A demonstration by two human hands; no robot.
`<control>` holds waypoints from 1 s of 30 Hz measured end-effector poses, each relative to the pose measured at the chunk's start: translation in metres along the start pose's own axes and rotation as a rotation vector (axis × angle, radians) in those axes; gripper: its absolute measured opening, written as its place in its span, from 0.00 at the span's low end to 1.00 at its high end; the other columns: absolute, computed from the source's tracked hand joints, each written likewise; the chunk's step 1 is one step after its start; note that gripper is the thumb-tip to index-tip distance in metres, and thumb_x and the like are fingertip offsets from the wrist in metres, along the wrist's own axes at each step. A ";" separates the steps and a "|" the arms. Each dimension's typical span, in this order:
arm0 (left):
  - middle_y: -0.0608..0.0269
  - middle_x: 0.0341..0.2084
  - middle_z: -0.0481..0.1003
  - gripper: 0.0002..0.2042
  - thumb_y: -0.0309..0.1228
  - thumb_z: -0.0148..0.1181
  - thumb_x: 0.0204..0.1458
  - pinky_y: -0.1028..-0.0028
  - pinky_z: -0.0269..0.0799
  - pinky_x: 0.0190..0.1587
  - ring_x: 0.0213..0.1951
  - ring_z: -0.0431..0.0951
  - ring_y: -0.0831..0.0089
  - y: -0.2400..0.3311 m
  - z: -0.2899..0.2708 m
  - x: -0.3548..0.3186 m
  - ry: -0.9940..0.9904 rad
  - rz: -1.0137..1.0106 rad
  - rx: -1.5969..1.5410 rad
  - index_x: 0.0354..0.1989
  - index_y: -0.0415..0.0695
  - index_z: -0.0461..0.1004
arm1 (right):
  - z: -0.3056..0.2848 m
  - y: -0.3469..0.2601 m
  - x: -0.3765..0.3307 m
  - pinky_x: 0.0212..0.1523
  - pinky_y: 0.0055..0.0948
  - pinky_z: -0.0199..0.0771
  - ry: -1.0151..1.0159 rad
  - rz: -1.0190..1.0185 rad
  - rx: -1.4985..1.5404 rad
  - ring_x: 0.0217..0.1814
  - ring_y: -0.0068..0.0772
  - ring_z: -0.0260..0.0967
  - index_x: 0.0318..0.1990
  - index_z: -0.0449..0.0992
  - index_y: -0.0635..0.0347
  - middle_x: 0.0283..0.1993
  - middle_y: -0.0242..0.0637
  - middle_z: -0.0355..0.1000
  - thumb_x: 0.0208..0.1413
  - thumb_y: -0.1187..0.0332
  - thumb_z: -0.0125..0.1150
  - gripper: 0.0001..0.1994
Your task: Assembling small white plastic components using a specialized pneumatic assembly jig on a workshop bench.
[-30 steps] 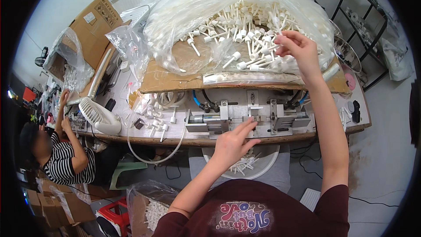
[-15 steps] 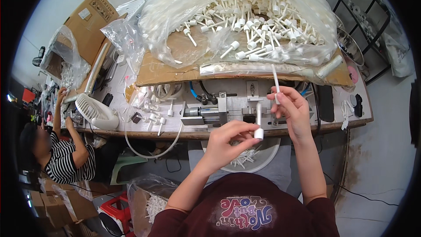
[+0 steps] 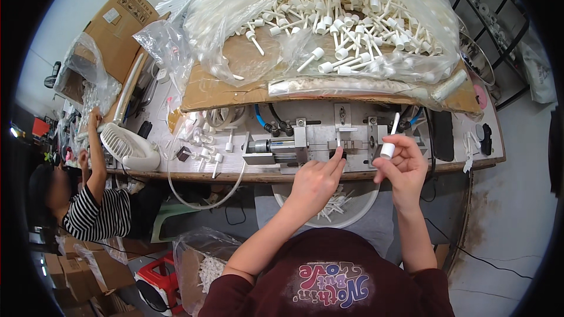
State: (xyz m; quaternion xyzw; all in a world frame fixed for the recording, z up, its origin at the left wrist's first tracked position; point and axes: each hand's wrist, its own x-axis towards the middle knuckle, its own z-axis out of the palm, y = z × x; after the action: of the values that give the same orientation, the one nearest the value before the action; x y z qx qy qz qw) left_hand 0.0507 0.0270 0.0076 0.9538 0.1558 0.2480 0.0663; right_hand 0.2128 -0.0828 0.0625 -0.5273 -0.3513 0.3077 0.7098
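A white capped plastic stem (image 3: pixel 389 141) was found pinched between the thumb and fingers of the right hand (image 3: pixel 402 167), held above the front edge of the workbench (image 3: pixel 470 161), its long axis near upright with the cap lowermost. The metal press fixture (image 3: pixel 311 147) lay just to the left of that stem, and the left hand (image 3: pixel 314 182) was the nearer to it, its fingertips drawn together at the fixture's central slot; whether a part was gripped there could not be determined. A basin of finished pieces (image 3: pixel 329 208) was noted below the bench's front edge.

White desk fan (image 3: pixel 128 147) at bench's left edge; cardboard box (image 3: pixel 120 26) behind; co-worker in striped shirt (image 3: pixel 97 214) nearby.
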 end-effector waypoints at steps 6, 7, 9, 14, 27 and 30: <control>0.57 0.51 0.79 0.14 0.30 0.67 0.46 0.72 0.75 0.31 0.24 0.79 0.68 0.001 -0.007 0.003 -0.066 -0.040 0.004 0.42 0.41 0.81 | -0.002 0.011 -0.009 0.26 0.14 0.70 -0.023 0.028 -0.197 0.29 0.18 0.70 0.52 0.76 0.66 0.38 0.35 0.73 0.53 0.81 0.65 0.17; 0.57 0.51 0.79 0.13 0.30 0.67 0.46 0.72 0.76 0.31 0.24 0.79 0.67 0.001 -0.008 0.003 -0.068 -0.042 -0.002 0.42 0.41 0.81 | -0.004 0.011 -0.009 0.27 0.15 0.71 -0.062 -0.094 -0.374 0.30 0.18 0.70 0.52 0.76 0.64 0.40 0.35 0.72 0.53 0.81 0.65 0.18; 0.58 0.48 0.80 0.12 0.30 0.67 0.47 0.71 0.77 0.32 0.26 0.80 0.66 -0.002 -0.015 0.005 -0.048 -0.077 -0.128 0.42 0.43 0.81 | -0.006 0.011 -0.009 0.30 0.17 0.73 -0.143 -0.340 -0.728 0.33 0.19 0.71 0.52 0.78 0.61 0.43 0.36 0.71 0.52 0.81 0.66 0.18; 0.59 0.41 0.82 0.10 0.28 0.67 0.50 0.68 0.78 0.38 0.34 0.82 0.62 -0.024 -0.054 0.049 0.230 -0.135 -0.302 0.42 0.45 0.81 | -0.004 0.031 -0.017 0.43 0.33 0.79 -0.197 -0.531 -0.942 0.43 0.40 0.77 0.48 0.79 0.63 0.53 0.43 0.74 0.47 0.74 0.70 0.18; 0.54 0.37 0.80 0.10 0.27 0.62 0.52 0.62 0.74 0.47 0.43 0.79 0.55 -0.086 -0.033 0.148 0.142 -0.155 -0.091 0.43 0.42 0.81 | 0.024 0.053 -0.008 0.28 0.24 0.71 -0.408 -0.732 -1.320 0.25 0.24 0.72 0.41 0.77 0.67 0.55 0.47 0.76 0.44 0.73 0.60 0.14; 0.54 0.36 0.80 0.10 0.29 0.64 0.52 0.64 0.75 0.43 0.37 0.80 0.56 -0.083 -0.043 0.143 0.149 -0.183 -0.156 0.41 0.41 0.82 | 0.020 0.062 -0.011 0.28 0.23 0.70 -0.343 -0.768 -1.289 0.26 0.24 0.72 0.41 0.78 0.67 0.55 0.46 0.76 0.43 0.74 0.60 0.15</control>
State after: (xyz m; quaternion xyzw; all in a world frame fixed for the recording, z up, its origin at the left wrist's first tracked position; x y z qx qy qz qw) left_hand 0.1260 0.1546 0.0926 0.9064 0.2271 0.3225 0.1509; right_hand 0.1858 -0.0653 0.0050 -0.6224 -0.7249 -0.1484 0.2550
